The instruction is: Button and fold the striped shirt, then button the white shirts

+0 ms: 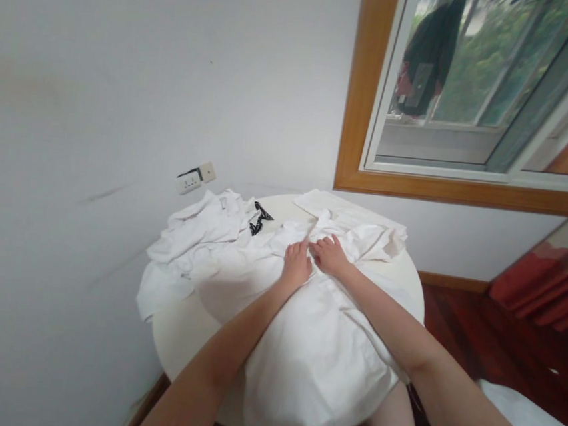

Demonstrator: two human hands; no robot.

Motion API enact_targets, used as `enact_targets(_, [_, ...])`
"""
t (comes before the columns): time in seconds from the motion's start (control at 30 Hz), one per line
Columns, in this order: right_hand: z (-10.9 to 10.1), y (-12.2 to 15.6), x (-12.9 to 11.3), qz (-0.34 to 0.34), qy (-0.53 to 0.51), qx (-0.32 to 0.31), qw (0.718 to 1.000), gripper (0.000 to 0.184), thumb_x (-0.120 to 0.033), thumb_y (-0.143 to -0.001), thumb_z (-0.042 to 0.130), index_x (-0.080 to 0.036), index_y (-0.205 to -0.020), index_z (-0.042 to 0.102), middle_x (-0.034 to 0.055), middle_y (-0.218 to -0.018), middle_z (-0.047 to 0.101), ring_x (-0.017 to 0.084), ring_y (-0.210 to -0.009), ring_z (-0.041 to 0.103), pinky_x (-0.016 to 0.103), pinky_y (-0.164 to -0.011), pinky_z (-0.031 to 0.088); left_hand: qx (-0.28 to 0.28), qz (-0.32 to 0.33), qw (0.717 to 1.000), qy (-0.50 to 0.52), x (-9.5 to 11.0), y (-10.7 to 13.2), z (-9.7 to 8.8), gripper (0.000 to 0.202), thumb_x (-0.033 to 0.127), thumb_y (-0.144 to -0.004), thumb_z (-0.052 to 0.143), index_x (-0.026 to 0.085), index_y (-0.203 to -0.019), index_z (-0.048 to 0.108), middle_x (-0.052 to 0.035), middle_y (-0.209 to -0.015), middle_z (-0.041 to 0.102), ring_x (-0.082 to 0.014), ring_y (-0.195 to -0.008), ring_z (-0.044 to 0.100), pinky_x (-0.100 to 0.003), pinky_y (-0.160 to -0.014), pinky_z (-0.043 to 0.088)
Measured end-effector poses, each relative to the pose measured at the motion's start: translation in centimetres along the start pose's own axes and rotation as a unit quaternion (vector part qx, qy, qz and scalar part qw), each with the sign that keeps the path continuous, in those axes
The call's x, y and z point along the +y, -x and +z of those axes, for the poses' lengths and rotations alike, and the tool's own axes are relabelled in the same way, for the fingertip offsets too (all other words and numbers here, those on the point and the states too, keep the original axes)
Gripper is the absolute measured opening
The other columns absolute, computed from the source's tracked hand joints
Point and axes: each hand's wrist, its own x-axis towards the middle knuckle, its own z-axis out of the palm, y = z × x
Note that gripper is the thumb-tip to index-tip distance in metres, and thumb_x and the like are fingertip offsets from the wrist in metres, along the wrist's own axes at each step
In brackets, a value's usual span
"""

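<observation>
Far left: a crumpled white pile lies on the round bench, its lower part hanging over the left edge; a wall socket sits just above, no marking readable. Next, a black patterned strip at the pile's right side, pale marks on it too small to read. Middle: the large white cloth, lying across the bench and draping off the near edge to the person's lap. Left hand rests on its bunched upper part, fingers bent; right hand just beside, fingers partly spread on the same gathered spot. Cannot tell whether either pinches fabric or only presses. Progress, judging by the lie: cloth laid out roughly, not smoothed, creases left under and around both hands; left pile looks unsorted. Right rear: a flatter white piece, apparently the neatest. Far right: another white cloth, low down. No brand, label or writing legible anywhere.
</observation>
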Motion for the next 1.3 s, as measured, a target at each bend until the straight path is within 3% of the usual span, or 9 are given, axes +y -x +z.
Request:
enact_targets(0.13, [-0.2,0.7,0.6,0.025,-0.002,-0.029,0.999,0.049,-0.028,-0.086,0.046,-0.025,-0.135,0.045,0.0124,-0.110,0.062,0.028,-0.103,0.050,0.043,-0.090,0.028,-0.030,0.043,0.998,0.027,-1.0,0.6,0.6,0.057,0.016,-0.078,0.048,0.012,-0.134,0.035,-0.0153,-0.127,0.051,-0.0256,-0.121,0.043,-0.046,-0.106,0.028])
enact_targets(0.33, [-0.4,1.8,1.4,-0.007,-0.038,-0.054,0.998,0.039,-0.038,-0.089,0.044,-0.029,-0.126,0.052,0.0089,-0.104,0.065,0.026,-0.098,0.055,0.038,-0.083,0.030,-0.052,0.105,0.987,0.113,-2.2,0.5,0.7,0.059,0.016,-0.077,0.052,0.014,-0.134,0.035,-0.0109,-0.123,0.056,-0.0213,-0.114,0.049,-0.039,-0.104,0.035])
enact_targets(0.43, [-0.1,2.5,1.7,0.022,-0.073,-0.031,0.997,0.033,-0.042,-0.092,0.040,-0.027,-0.114,0.059,0.0079,-0.102,0.065,0.024,-0.097,0.056,0.035,-0.080,0.031,-0.049,0.112,0.980,0.155,-2.5,0.4,1.0,0.058,0.016,-0.077,0.054,0.016,-0.132,0.036,-0.0086,-0.118,0.059,-0.0213,-0.112,0.051,-0.040,-0.102,0.038])
enact_targets(0.6, [0.9,3.3,1.9,0.048,-0.142,0.047,0.988,0.026,-0.034,-0.093,0.041,-0.022,-0.099,0.063,0.0066,-0.091,0.062,0.021,-0.091,0.053,0.032,-0.077,0.032,-0.040,0.133,0.976,0.170,-2.4,0.2,0.8,0.059,0.007,-0.073,0.054,0.021,-0.128,0.042,-0.0071,-0.127,0.054,-0.0215,-0.118,0.048,-0.040,-0.104,0.036])
enact_targets(0.77, [1.9,3.1,1.9,0.038,-0.293,0.137,0.945,0.021,-0.030,-0.090,0.046,-0.020,-0.090,0.064,0.0050,-0.082,0.058,0.019,-0.086,0.051,0.031,-0.079,0.036,-0.044,0.134,0.975,0.174,-1.7,0.3,0.0,0.049,0.006,-0.073,0.051,0.023,-0.119,0.052,-0.0040,-0.116,0.061,-0.0207,-0.108,0.052,-0.039,-0.099,0.038])
enact_targets(0.9, [2.8,2.8,1.9,0.055,-0.383,0.171,0.906,0.022,-0.028,-0.090,0.043,-0.019,-0.080,0.062,0.0038,-0.078,0.054,0.018,-0.081,0.050,0.031,-0.077,0.038,-0.049,0.141,0.973,0.178,-1.7,0.3,-0.1,0.039,0.010,-0.078,0.049,0.021,-0.114,0.057,-0.0053,-0.108,0.064,-0.0209,-0.104,0.053,-0.038,-0.095,0.038])
enact_targets(1.07, [3.5,2.5,1.8,0.092,-0.436,0.187,0.875,0.018,-0.025,-0.086,0.045,-0.020,-0.074,0.058,0.0026,-0.077,0.053,0.018,-0.082,0.050,0.032,-0.079,0.039,-0.069,0.162,0.959,0.222,-2.3,0.1,0.0,0.032,0.020,-0.090,0.040,0.021,-0.115,0.059,-0.0061,-0.103,0.065,-0.0195,-0.098,0.054,-0.036,-0.091,0.040])
enact_targets(1.3, [3.3,2.4,1.5,0.122,-0.470,0.201,0.851,0.017,-0.027,-0.083,0.046,-0.020,-0.071,0.056,0.0022,-0.075,0.051,0.018,-0.079,0.050,0.032,-0.077,0.039,-0.069,0.158,0.947,0.273,-2.9,-0.5,0.4,0.028,0.023,-0.090,0.042,0.019,-0.107,0.064,-0.0066,-0.098,0.068,-0.0189,-0.091,0.057,-0.033,-0.086,0.043])
